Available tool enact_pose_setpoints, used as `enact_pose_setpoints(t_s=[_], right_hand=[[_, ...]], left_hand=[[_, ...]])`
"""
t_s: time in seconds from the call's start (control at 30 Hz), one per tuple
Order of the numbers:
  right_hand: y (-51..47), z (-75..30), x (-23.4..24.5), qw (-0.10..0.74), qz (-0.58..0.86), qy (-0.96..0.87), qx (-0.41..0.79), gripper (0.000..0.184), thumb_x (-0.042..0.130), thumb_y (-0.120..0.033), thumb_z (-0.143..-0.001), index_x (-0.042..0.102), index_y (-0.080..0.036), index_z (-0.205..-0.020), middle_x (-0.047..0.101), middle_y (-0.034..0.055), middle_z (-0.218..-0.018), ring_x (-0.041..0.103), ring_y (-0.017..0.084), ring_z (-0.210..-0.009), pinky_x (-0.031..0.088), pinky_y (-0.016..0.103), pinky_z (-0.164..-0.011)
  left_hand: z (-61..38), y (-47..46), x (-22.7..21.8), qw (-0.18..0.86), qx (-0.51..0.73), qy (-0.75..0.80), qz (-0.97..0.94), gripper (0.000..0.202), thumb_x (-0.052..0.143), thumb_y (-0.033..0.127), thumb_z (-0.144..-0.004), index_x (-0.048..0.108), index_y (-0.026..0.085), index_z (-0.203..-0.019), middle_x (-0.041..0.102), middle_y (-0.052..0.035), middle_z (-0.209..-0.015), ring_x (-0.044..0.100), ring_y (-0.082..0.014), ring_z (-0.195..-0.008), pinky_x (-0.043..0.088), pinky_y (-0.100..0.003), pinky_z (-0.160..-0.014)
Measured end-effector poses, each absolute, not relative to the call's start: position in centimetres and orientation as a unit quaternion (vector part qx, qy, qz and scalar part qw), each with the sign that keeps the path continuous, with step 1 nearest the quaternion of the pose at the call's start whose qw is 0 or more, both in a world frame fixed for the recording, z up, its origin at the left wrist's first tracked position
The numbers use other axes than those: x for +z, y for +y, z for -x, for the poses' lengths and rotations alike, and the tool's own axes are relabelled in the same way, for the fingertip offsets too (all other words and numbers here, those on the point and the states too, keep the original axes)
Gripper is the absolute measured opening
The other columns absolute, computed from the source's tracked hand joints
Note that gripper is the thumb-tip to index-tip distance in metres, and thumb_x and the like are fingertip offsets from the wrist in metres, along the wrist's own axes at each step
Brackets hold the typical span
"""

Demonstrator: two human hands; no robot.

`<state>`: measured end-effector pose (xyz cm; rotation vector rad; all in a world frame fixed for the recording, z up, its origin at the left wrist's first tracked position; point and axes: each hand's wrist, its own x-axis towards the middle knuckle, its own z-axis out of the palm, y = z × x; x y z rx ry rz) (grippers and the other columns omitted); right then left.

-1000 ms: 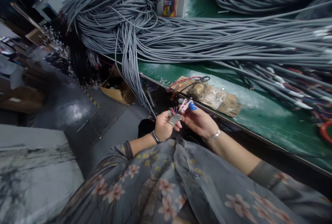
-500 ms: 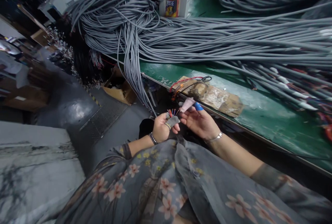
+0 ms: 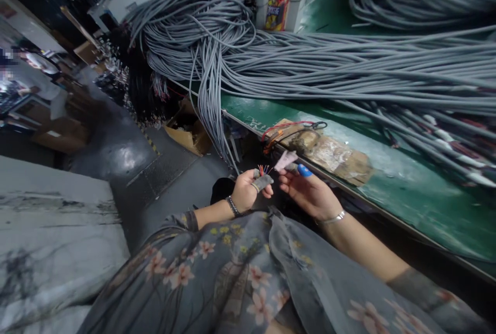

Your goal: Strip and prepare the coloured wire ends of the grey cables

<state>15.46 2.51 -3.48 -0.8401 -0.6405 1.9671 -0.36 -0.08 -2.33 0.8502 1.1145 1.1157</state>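
Note:
My left hand is closed around the end of a cable, with grey covers on its fingertips. Thin coloured wires, orange, red and blue among them, fan out above its fingers. Just to the right, my right hand is held with curled fingers, a blue cover on the thumb tip. A pale pink strip or wrap lies at its fingertips, close to the wire ends. I cannot tell whether that strip is wound on a finger or pinched, nor whether a wire is between the fingers.
Long grey cables lie across the green bench, some hanging over its edge. A taped cardboard piece with red and black leads sits near the front edge. A cardboard box stands on the floor; a white surface is at left.
The view has shifted, so the scene sits slightly farther right and lower. Both hands stay close together at the wires, with little change in their grip.

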Motion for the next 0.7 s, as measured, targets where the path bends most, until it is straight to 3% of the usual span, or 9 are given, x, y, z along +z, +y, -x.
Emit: enact_pose_setpoints(t_s=[0.2,0.37,0.5,0.6,0.7], right_hand=[[2.2,-17.0,-2.9,0.419,0.399,-0.380,0.722,0.033,0.078,-0.050,-0.065,0.072,-0.022,-0.079,0.068,0.0042,-0.076,0.055,0.013,-0.060,0.047,0.028,-0.056],[1.7,-20.3,0.4,0.366,0.461,-0.545,0.597,0.037,0.073,-0.058,-0.066,0.073,-0.022,-0.075,0.067,0.0040,-0.070,0.050,0.013,-0.054,0.042,0.027,-0.049],[2.4,-23.7,3.2,0.405,0.521,-0.604,0.447,0.028,0.066,-0.056,-0.070,0.072,-0.029,-0.073,0.066,0.0025,-0.065,0.056,0.019,-0.059,0.046,0.030,-0.052],[3.4,-25.4,3.8,0.405,0.564,-0.609,0.384,0.024,0.064,-0.051,-0.069,0.072,-0.030,-0.075,0.070,0.0026,-0.072,0.063,0.024,-0.069,0.051,0.035,-0.062],[4.3,-25.9,3.2,0.371,0.592,-0.628,0.342,0.024,0.060,-0.049,-0.069,0.070,-0.028,-0.074,0.071,0.0026,-0.069,0.064,0.026,-0.066,0.052,0.037,-0.061]], left_hand=[[0.5,1.4,-2.6,0.590,0.533,0.481,-0.370,0.041,0.084,0.031,-0.055,0.061,0.015,-0.085,0.070,-0.0032,-0.080,0.064,-0.0124,-0.075,0.048,-0.026,-0.074],[1.6,3.5,-1.6,0.506,0.555,0.498,-0.433,0.027,0.079,0.024,-0.063,0.064,0.015,-0.083,0.069,-0.0035,-0.081,0.063,-0.0123,-0.076,0.048,-0.026,-0.075],[2.4,6.9,-0.1,0.448,0.544,0.504,-0.499,0.017,0.074,0.021,-0.068,0.065,0.015,-0.082,0.069,-0.0039,-0.082,0.063,-0.0136,-0.078,0.048,-0.027,-0.076],[2.9,10.7,1.3,0.371,0.488,0.520,-0.595,0.010,0.068,0.019,-0.072,0.067,0.017,-0.082,0.070,-0.0044,-0.084,0.064,-0.0159,-0.080,0.048,-0.029,-0.079],[3.3,14.8,3.1,0.202,0.344,0.573,-0.716,0.016,0.065,0.016,-0.073,0.068,0.017,-0.089,0.070,-0.0089,-0.097,0.062,-0.0228,-0.097,0.045,-0.035,-0.091]])
